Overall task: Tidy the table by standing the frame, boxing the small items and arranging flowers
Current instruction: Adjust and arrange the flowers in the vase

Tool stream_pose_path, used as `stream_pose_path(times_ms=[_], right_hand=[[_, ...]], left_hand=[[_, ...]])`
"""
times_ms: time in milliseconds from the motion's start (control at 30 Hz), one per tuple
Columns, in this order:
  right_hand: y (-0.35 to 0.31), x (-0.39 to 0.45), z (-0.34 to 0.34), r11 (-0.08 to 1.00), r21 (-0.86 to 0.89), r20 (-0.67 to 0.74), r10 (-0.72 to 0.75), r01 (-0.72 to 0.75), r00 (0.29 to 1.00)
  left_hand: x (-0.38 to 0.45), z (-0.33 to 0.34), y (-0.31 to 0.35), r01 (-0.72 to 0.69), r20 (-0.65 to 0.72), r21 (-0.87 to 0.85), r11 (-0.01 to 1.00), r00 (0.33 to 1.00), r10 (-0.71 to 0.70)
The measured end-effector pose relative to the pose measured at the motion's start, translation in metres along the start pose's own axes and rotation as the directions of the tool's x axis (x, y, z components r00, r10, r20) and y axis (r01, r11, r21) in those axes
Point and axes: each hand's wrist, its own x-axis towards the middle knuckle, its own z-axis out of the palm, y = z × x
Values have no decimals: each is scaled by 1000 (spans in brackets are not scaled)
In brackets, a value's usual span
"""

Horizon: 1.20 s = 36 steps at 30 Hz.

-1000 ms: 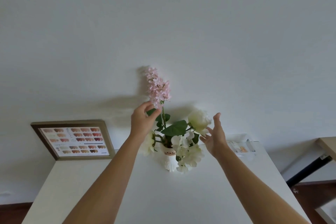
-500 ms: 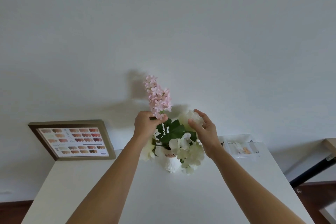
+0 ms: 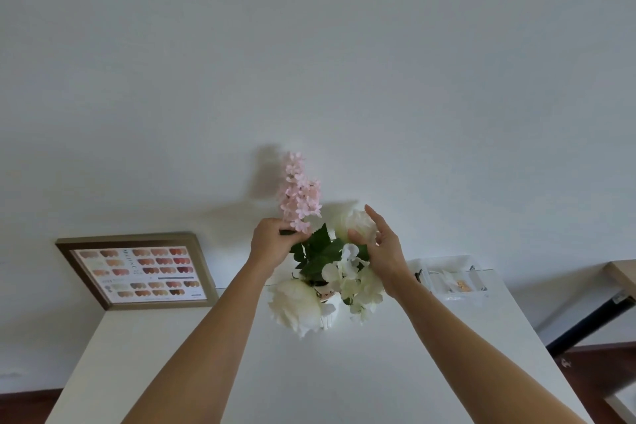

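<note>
A small white vase (image 3: 328,315) stands at the back middle of the white table (image 3: 309,372), filled with white flowers (image 3: 296,306) and green leaves (image 3: 321,253). My left hand (image 3: 272,244) is closed on the stem of a pink flower sprig (image 3: 299,196), which rises upright above the bouquet. My right hand (image 3: 382,248) touches a white rose (image 3: 356,224) at the right of the bunch, thumb on the bloom and fingers spread. A gold picture frame (image 3: 137,270) with colour swatches stands against the wall at the back left. A clear box (image 3: 451,277) with small items sits at the back right.
A white wall rises directly behind the table. At the far right stands a wooden surface (image 3: 624,274) with a black leg (image 3: 592,320). Dark wooden floor (image 3: 585,365) shows beside the table's right edge.
The pink sprig has come down lower into the bunch with my left hand. My right hand has moved in from open air onto the white rose.
</note>
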Motion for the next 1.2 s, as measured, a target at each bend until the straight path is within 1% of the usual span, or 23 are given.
stream_pose_path(times_ms=[133, 200, 233, 267, 300, 333, 367, 400, 433, 467, 500, 533, 567, 600, 667, 800, 900, 1033, 1100, 1200], right_hand=[[4, -4, -7, 992, 83, 5, 93, -93, 996], [7, -5, -9, 982, 132, 24, 131, -133, 991], [8, -6, -10, 975, 160, 41, 146, -151, 988], [10, -6, -10, 968, 188, 55, 159, -166, 986], [11, -7, -11, 961, 211, 65, 169, -179, 983], [13, -7, -11, 953, 231, 73, 182, -195, 980], [14, -7, -11, 944, 247, 84, 202, -216, 976], [15, -9, -11, 937, 257, 94, 221, -238, 971], [14, -11, -10, 932, 261, 94, 235, -252, 967], [14, -13, -9, 929, 262, 86, 249, -263, 965], [13, -16, -8, 924, 266, 75, 263, -273, 962], [13, -18, -6, 919, 276, 66, 274, -281, 960], [13, -20, -5, 913, 291, 58, 282, -287, 958], [14, -22, -4, 905, 310, 51, 291, -292, 955], [16, -26, -2, 878, 370, 43, 310, -304, 950], [20, -33, 6, 821, 483, 4, 346, -304, 938], [23, -39, 15, 782, 551, -12, 358, -293, 934], [24, -49, 25, 733, 618, -56, 401, -284, 914], [24, -52, 29, 719, 646, -51, 377, -257, 925], [25, -56, 31, 741, 634, -93, 358, -222, 929]], left_hand=[[-19, -16, -5, 4, -43, -43, 999, 999, -5], [-36, -23, -12, -27, -112, -80, 996, 994, 18], [-47, -24, -16, -31, -181, -116, 993, 983, 9], [-58, -22, -21, -20, -274, -165, 986, 961, -27], [-69, -18, -28, 9, -363, -230, 973, 927, -94], [-81, -12, -36, 76, -399, -305, 949, 895, -200], [-93, -3, -43, 184, -353, -402, 897, 873, -337], [-103, 6, -50, 315, -218, -522, 793, 849, -481], [-110, 15, -55, 424, -25, -655, 626, 815, -578], [-114, 23, -58, 485, 167, -758, 436, 791, -589], [-116, 27, -58, 512, 308, -812, 280, 784, -540], [-114, 29, -55, 506, 370, -842, 189, 796, -480], [-110, 29, -52, 484, 382, -863, 142, 811, -443], [-103, 29, -51, 458, 368, -880, 126, 824, -432], [-90, 25, -46, 429, 340, -894, 130, 838, -428], [-69, 14, -43, 398, 305, -908, 127, 839, -450], [-56, 9, -39, 417, 313, -897, 144, 832, -458], [-46, 2, -34, 436, 319, -881, 185, 834, -450], [-42, 0, -34, 433, 305, -876, 214, 839, -451], [-41, -5, -37, 450, 297, -846, 285, 843, -449]])
